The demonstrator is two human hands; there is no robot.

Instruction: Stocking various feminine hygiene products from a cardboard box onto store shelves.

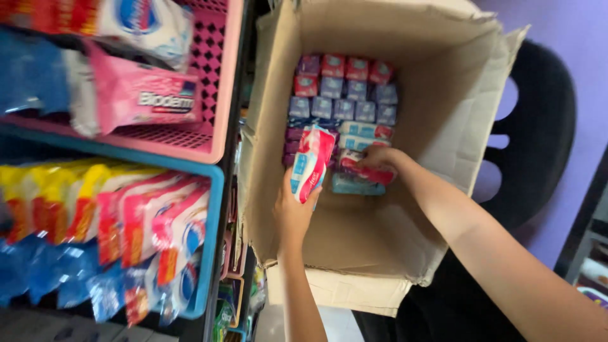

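An open cardboard box [443, 107] sits on a black chair and holds rows of small soft packs in purple, blue and red. My left hand [292, 212] is inside the box, gripping a red, white and blue pack [310, 163] held upright above the box floor. Deeper in, my right hand [379, 158] closes on another red and white pack [367, 172] lying on top of a light blue pack [356, 185] near the stacked rows.
To the left stands a rack with a pink basket [209, 136] holding pink and white packs, and a blue basket [212, 215] below it filled with yellow, red and blue packs. The black chair [538, 133] shows behind the box. A purple floor lies at the right.
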